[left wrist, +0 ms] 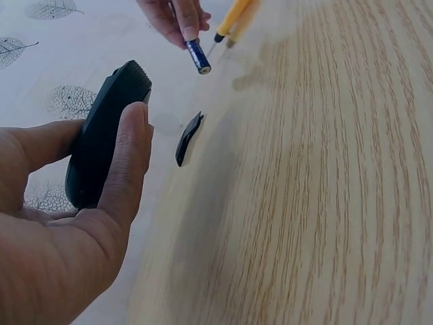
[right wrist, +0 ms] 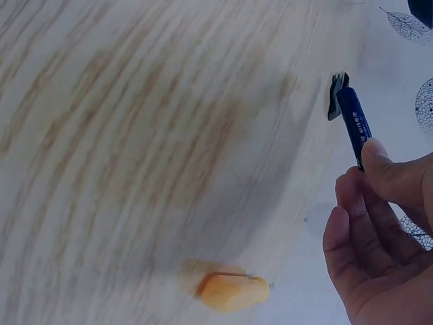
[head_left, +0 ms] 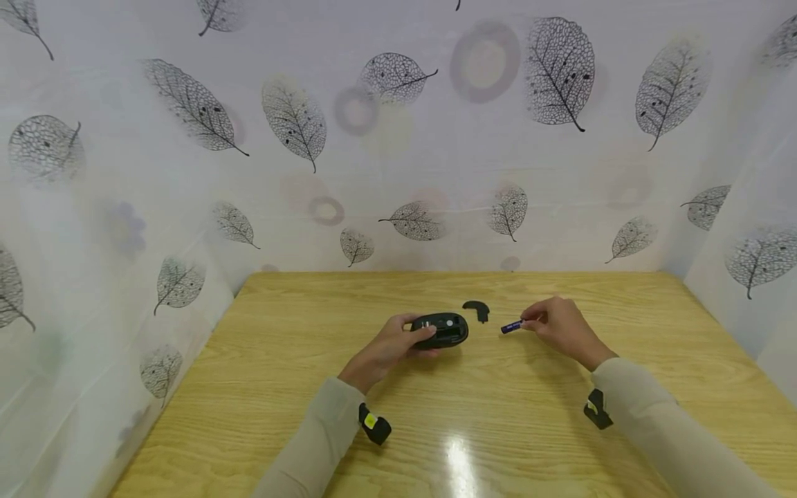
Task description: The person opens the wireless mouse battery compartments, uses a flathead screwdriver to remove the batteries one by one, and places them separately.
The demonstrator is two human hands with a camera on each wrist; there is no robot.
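Note:
My left hand (head_left: 392,344) grips a black computer mouse (head_left: 443,320) with its underside facing up, the thumb lying across that underside. An uncovered battery slot shows there. In the right hand (head_left: 565,330), a dark blue cylindrical battery (head_left: 512,326) is pinched by one end between thumb and fingers, held out toward the mouse but apart from it. Between the two hands, farther back, a curved black battery cover (head_left: 478,309) lies on the table. The left wrist view shows the mouse (left wrist: 101,142) edge-on, its slot turned away.
A wooden table (head_left: 280,387) reaches back to a leaf-patterned white sheet (head_left: 423,152), which also hangs at both sides. By the right hand in the left wrist view is an orange-handled tool (left wrist: 235,17) with a thin tip; its handle (right wrist: 233,292) appears in the right wrist view.

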